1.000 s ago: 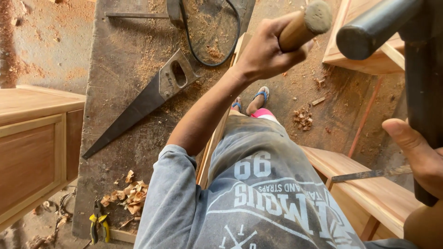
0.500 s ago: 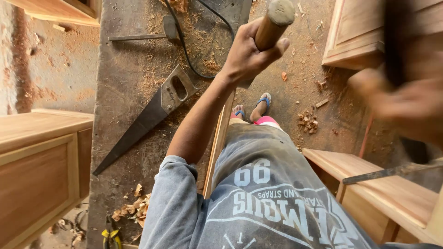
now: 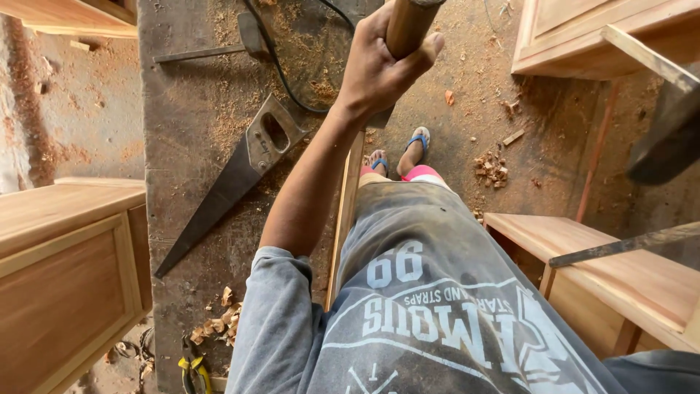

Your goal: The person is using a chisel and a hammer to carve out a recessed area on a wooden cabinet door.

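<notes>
My left hand [image 3: 379, 66] is raised toward the top of the view, fingers wrapped around a round wooden handle [image 3: 407, 25] whose upper end is cut off by the frame edge. My left arm reaches up over a dusty dark workbench [image 3: 197, 109]. A thin wooden strip [image 3: 346, 211] stands along my left side, under the arm. My right hand is out of view; only a dark blurred object [image 3: 667, 138] shows at the right edge. Below are my grey printed shirt and my feet in blue sandals [image 3: 408, 149].
A hand saw [image 3: 233, 182] lies diagonally on the workbench, with a black cable [image 3: 284, 80] and sawdust behind it. Wood chips [image 3: 219, 321] and yellow-handled pliers [image 3: 193, 372] lie near the bench's near end. Wooden cabinets stand left [image 3: 65, 277], right [image 3: 627, 277] and top right [image 3: 583, 36].
My left hand has risen with the wooden handle toward the top edge. My right hand, seen at the right before, has left the view, leaving a dark blur.
</notes>
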